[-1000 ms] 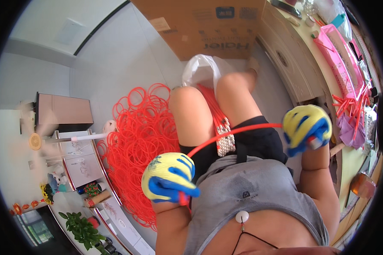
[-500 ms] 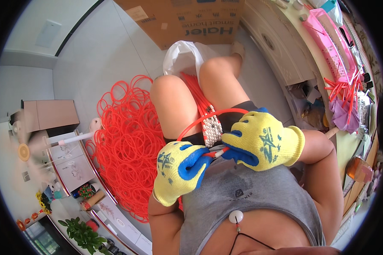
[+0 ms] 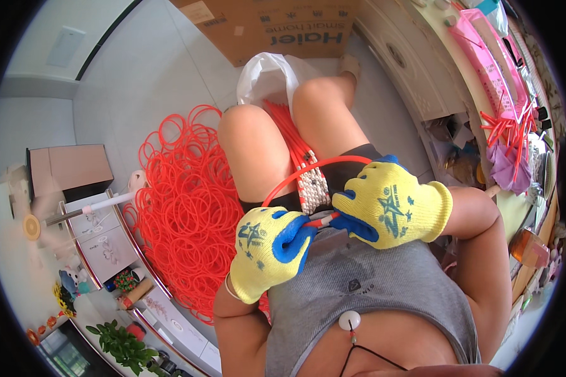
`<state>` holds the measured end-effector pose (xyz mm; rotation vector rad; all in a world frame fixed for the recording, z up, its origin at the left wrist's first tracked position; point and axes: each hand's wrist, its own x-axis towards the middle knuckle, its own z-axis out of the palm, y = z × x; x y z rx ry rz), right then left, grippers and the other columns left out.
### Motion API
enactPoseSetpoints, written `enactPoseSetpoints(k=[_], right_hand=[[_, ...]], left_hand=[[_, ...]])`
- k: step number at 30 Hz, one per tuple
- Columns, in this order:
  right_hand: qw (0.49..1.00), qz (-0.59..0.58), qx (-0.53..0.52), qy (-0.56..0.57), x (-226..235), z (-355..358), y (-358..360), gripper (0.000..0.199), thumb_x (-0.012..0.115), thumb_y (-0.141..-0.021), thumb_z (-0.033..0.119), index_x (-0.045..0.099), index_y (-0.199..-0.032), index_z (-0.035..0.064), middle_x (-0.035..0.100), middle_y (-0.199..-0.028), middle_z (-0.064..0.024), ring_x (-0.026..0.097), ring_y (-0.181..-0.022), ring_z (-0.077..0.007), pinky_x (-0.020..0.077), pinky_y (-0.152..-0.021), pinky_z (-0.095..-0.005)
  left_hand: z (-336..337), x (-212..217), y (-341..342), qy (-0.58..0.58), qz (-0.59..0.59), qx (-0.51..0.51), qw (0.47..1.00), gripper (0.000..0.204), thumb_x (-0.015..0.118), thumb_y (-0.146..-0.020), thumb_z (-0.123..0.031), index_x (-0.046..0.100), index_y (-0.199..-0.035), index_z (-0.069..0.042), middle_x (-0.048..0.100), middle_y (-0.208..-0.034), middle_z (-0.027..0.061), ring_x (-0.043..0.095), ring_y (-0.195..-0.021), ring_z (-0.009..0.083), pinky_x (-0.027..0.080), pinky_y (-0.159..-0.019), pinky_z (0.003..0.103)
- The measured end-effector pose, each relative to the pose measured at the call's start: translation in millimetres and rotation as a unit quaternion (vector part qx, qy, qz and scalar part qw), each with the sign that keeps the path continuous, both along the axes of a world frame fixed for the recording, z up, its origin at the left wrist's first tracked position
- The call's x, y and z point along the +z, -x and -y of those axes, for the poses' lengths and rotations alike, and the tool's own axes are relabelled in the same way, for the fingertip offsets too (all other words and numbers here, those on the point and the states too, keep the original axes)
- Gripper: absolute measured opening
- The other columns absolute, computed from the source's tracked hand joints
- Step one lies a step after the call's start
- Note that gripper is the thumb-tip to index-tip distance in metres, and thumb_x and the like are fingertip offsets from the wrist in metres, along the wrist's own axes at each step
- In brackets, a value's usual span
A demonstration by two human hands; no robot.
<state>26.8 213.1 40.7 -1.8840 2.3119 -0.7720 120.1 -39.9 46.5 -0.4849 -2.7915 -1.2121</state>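
Both my hands wear yellow knit gloves with blue palms. Over my lap they hold one red plastic tube (image 3: pixel 314 164), bent in an arch whose two ends point at each other. My left hand (image 3: pixel 267 251) is closed round one end and my right hand (image 3: pixel 393 204) pinches the other. A short white connector (image 3: pixel 317 222) shows between the fingertips, with red on both sides of it. How deep it sits in each end is hidden by the gloves. Between my thighs lies a bundle of straight red tubes (image 3: pixel 284 129) with white pieces (image 3: pixel 314 188) at their near ends.
A big heap of red rings (image 3: pixel 188 213) covers the floor on the left. Ahead are a white plastic bag (image 3: pixel 264 78) and a cardboard box (image 3: pixel 277 31). A cabinet (image 3: pixel 399 60) on the right carries pink packaging (image 3: pixel 484 63) and red sticks. A blurred fan (image 3: pixel 34 220) stands far left.
My hands have shifted slightly, with the left moving a little up and to the right. Red now shows on both sides of the white connector, and less white is visible.
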Motion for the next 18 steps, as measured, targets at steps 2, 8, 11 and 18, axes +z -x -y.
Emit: enactPoseSetpoints(k=[2, 8, 11, 18], right_hand=[[1.0, -0.012, 0.011, 0.015, -10, -2, 0, 0.046, 0.067, -0.083, 0.029, 0.07, -0.117, -0.0012, 0.072, -0.108, -0.0168, 0.071, -0.082, -0.0282, 0.0556, -0.07, -0.0383], [0.978, -0.134, 0.069, 0.145, -77, -5, -6, 0.047, 0.064, -0.085, 0.029, 0.068, -0.121, -0.001, 0.072, -0.115, -0.0159, 0.071, -0.089, -0.0266, 0.0548, -0.074, -0.0381], [0.998, -0.024, 0.024, 0.044, -45, 0, -5, 0.046, 0.068, -0.084, 0.029, 0.069, -0.122, 0.0011, 0.073, -0.107, -0.0127, 0.07, -0.081, -0.0255, 0.0539, -0.071, -0.0367], [0.981, 0.089, 0.115, 0.127, -37, -3, 29, 0.04, 0.074, -0.086, 0.02, 0.069, -0.118, -0.0044, 0.072, -0.103, -0.0196, 0.073, -0.082, -0.0284, 0.0567, -0.072, -0.0385]], left_hand=[[-2, 3, 3, 0.03, 0.021, -0.015, 0.999, 0.021, 0.078, -0.071, -0.01, 0.075, -0.091, -0.005, 0.07, -0.083, 0.0136, 0.066, -0.074, 0.0356, 0.051, -0.069, 0.043], [-9, 1, 8, 0.058, 0.056, -0.056, 0.995, 0.018, 0.077, -0.073, -0.009, 0.074, -0.091, -0.005, 0.068, -0.079, 0.012, 0.064, -0.068, 0.0337, 0.049, -0.064, 0.043], [-7, -4, 8, 0.02, 0.071, -0.057, 0.996, 0.017, 0.077, -0.074, -0.008, 0.075, -0.091, -0.004, 0.069, -0.079, 0.0116, 0.064, -0.067, 0.0336, 0.049, -0.063, 0.042], [11, 10, 10, -0.058, 0.124, -0.022, 0.99, 0.024, 0.08, -0.074, -0.011, 0.076, -0.096, -0.002, 0.072, -0.085, 0.0155, 0.067, -0.074, 0.0358, 0.053, -0.068, 0.041]])
